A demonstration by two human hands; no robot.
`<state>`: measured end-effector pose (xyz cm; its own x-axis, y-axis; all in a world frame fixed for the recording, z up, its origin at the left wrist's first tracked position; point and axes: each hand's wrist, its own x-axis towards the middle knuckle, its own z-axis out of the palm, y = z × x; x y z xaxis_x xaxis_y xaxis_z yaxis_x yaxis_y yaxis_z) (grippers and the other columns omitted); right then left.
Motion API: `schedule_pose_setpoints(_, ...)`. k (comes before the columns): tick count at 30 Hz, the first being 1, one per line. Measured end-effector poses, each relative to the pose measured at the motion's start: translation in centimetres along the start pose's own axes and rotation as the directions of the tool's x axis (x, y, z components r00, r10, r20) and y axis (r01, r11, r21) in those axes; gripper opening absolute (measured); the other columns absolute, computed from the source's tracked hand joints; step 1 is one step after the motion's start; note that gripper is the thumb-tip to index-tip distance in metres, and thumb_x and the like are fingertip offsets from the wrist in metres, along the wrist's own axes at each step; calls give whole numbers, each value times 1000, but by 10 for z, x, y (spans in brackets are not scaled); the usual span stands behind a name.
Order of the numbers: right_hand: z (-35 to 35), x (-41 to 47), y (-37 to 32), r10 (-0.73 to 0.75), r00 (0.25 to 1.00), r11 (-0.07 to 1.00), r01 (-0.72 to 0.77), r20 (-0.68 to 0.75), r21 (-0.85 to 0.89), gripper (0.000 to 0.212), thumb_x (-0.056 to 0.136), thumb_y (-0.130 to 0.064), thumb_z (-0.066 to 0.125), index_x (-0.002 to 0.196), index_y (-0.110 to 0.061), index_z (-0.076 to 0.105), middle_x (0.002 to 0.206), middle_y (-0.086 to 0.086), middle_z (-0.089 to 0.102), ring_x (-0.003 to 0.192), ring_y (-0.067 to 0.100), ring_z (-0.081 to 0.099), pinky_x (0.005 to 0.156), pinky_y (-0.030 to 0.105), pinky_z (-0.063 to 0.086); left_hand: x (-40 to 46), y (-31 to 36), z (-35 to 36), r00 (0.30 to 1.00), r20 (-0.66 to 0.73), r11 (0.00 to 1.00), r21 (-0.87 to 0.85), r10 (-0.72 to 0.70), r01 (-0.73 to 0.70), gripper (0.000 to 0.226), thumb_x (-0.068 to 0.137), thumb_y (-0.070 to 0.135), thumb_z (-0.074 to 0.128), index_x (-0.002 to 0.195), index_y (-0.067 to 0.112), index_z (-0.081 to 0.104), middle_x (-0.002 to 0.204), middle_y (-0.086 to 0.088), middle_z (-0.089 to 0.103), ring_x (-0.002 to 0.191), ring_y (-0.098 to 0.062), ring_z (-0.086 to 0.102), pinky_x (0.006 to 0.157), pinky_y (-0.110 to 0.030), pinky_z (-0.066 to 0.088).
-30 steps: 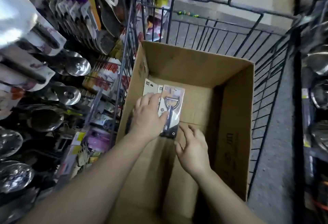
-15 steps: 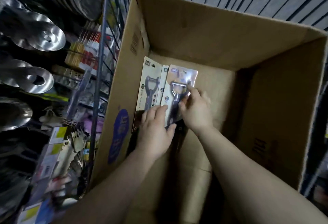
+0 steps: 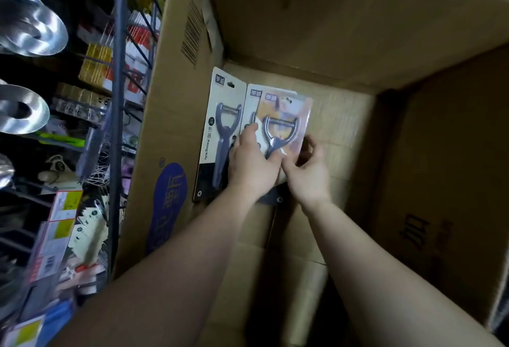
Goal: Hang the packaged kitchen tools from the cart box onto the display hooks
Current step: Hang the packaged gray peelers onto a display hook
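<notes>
Both hands are working inside the box point(image 3: 344, 30), low on the floor of it, against the left wall. Three carded peelers are lying there, fanned and overlapping: left peeler point(image 3: 224, 137) flat beside the wall, middle peeler point(image 3: 252, 104) mostly covered, top peeler point(image 3: 283, 121) uppermost and to the right.

Left hand point(image 3: 253, 165) is resting on the lower part of the stack, fingers fairly straight, fingertips touching the middle and top cards; whether the thumb is pinching under is hidden. Right hand point(image 3: 308, 170) is just beside it, fingers curled at the lower right edge of the top peeler, seemingly pinching that edge; contact is partly hidden. The hands are touching or nearly so.

Long axis of each peeler is running away from the person, handle toward the wrists, blade and hang-hole end pointing to the far wall. The top card is tilting slightly clockwise against the others.

The top peeler is lying directly ahead of both hands, the right hand nearer its free edge. Judgement: lifting is starting with the right hand, the left steadying the rest. The rack point(image 3: 118, 99) stands to the left, outside the box, so the card will need carrying leftward, hole end leading.
</notes>
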<state>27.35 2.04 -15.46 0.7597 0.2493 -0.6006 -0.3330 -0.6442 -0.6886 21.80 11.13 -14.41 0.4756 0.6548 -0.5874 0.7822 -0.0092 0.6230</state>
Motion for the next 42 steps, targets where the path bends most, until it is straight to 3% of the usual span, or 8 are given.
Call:
schedule_pose_setpoints(4, 2, 1, 2, 103, 994, 994, -104, 19, 42, 34, 80, -19, 76, 100, -21, 50, 94, -4, 64, 95, 23, 64, 93, 44, 53, -6, -11, 4, 1000, 18, 997, -66, -26, 27, 67, 93, 25, 66, 153, 16, 36, 154, -4, 45, 141, -23, 43, 117, -37, 34)
schedule_pose_setpoints(10, 9, -4, 8, 199, 970, 951, -226, 141, 212, 26, 80, -10, 78, 99, -15, 60, 87, -3, 67, 76, 13, 63, 71, 28, 54, -17, -22, 8, 996, -49, 997, -25, -71, 70, 66, 93, 27, 64, 152, 19, 35, 162, -5, 31, 149, -26, 29, 121, -43, 27)
schedule_pose_setpoints(14, 5, -10, 12, 233, 951, 919, -284, 204, 273, 13, 84, -1, 72, 90, -9, 64, 71, -2, 65, 56, 5, 60, 51, 17, 50, -23, -26, 9, 996, -27, 996, -35, -82, 81, 67, 92, 29, 64, 152, 20, 36, 155, -7, 43, 141, -29, 40, 117, -46, 35)
schedule_pose_setpoints(27, 1, -19, 24, 232, 959, 899, -274, 161, 340, 28, 85, 2, 71, 111, -3, 61, 83, -3, 67, 67, 5, 61, 52, 10, 47, -32, -38, 0, 990, -11, 989, -53, -138, 137, 67, 92, 29, 64, 152, 19, 36, 157, -4, 38, 143, -28, 38, 118, -44, 32)
schedule_pose_setpoints(33, -13, -35, 33, 271, 947, 864, -318, 172, 390, 28, 87, 3, 68, 112, -8, 58, 88, -3, 67, 71, 6, 66, 53, 12, 49, -38, -41, -1, 953, 121, 921, -250, -277, 299, 69, 87, 29, 63, 150, 17, 37, 98, 8, 64, 103, -24, 67, 95, -46, 55)
schedule_pose_setpoints(36, -18, -46, 36, 249, 947, 868, -311, 203, 387, 31, 87, 2, 68, 116, -5, 62, 97, 2, 72, 73, 3, 70, 58, 14, 52, -47, -42, 1, 942, 175, 908, -264, -286, 324, 67, 89, 35, 64, 150, 15, 42, 110, 9, 63, 110, -22, 63, 95, -35, 52)
schedule_pose_setpoints(40, -33, -60, 38, 257, 942, 872, -323, 217, 369, 30, 87, -1, 70, 116, -6, 65, 105, 8, 75, 84, 16, 72, 66, 24, 57, -57, -44, -3, 927, 188, 876, -309, -324, 369, 72, 75, 51, 70, 136, 15, 56, 114, -1, 67, 105, -22, 65, 96, -40, 55)
schedule_pose_setpoints(42, -43, -69, 37, 261, 933, 862, -342, 249, 375, 25, 88, 1, 67, 112, -7, 67, 103, 12, 76, 84, 21, 74, 69, 31, 60, -61, -43, -10, 914, 244, 846, -358, -323, 394, 55, 79, 47, 72, 121, 13, 60, 110, 2, 69, 95, -14, 66, 85, -28, 57)
